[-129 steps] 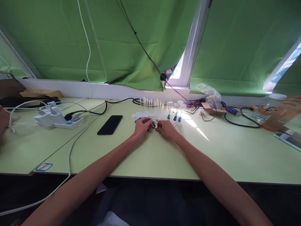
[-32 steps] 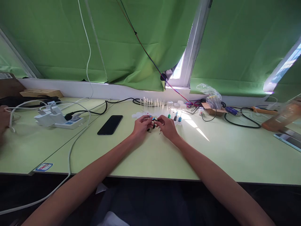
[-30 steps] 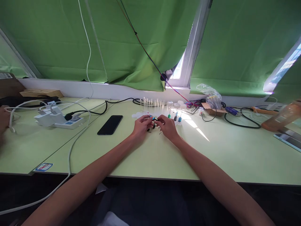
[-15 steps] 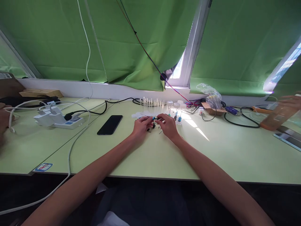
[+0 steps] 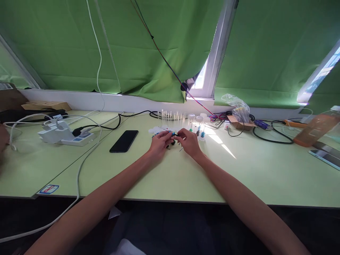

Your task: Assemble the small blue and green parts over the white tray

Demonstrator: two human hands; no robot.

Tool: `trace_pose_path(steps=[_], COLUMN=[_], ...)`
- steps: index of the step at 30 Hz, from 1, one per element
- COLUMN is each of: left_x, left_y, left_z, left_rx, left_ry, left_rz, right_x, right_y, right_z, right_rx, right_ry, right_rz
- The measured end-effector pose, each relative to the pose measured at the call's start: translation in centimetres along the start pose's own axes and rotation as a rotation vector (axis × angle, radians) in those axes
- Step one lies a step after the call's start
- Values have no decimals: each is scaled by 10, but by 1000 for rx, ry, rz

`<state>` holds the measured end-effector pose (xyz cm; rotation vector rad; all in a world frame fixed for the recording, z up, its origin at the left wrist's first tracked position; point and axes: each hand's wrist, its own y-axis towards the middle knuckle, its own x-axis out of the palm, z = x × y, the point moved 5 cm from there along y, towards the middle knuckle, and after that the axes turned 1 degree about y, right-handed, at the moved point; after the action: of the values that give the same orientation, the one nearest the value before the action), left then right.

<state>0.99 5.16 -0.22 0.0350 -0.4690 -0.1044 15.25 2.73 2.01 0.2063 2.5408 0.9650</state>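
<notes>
Over the middle of the table, my left hand [image 5: 159, 141] is closed in a pinch around a small blue-and-black part [image 5: 174, 134]. My right hand [image 5: 189, 142] comes from the other side, its fingers pinched at the black end of the same part. What exactly the part is cannot be made out. Several small dark pieces [image 5: 173, 142] lie under and between the hands. Just behind them stand several clear tubes [image 5: 172, 118]. White-capped clear vials [image 5: 199, 122] stand beyond my right hand, with blue and green bits at their bottoms.
A black phone [image 5: 124, 141] lies left of my hands, and a white power strip [image 5: 79, 139] with plugs and cables is farther left. At right are a small cardboard box [image 5: 240, 123] with a plastic bag, a black cable, an orange bottle [image 5: 316, 127] and another phone [image 5: 325, 158].
Another person's hand has left the top of the orange bottle at the right, and its white cap now shows. My hands have barely moved and keep hold of the small part.
</notes>
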Motion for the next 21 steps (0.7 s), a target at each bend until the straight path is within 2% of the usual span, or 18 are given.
trace_pose_path(steps=[9, 17, 21], left_x=[-1, -1, -2], left_y=[3, 0, 1], left_z=[-1, 3, 3], left_rx=[-16, -32, -36], left_ry=[24, 16, 17], left_rz=[-42, 27, 18], right_x=[3, 5, 5], right_y=[-1, 0, 0], right_z=[3, 4, 3], right_rx=[69, 62, 80], right_ry=[60, 28, 58], right_rz=[-16, -20, -12])
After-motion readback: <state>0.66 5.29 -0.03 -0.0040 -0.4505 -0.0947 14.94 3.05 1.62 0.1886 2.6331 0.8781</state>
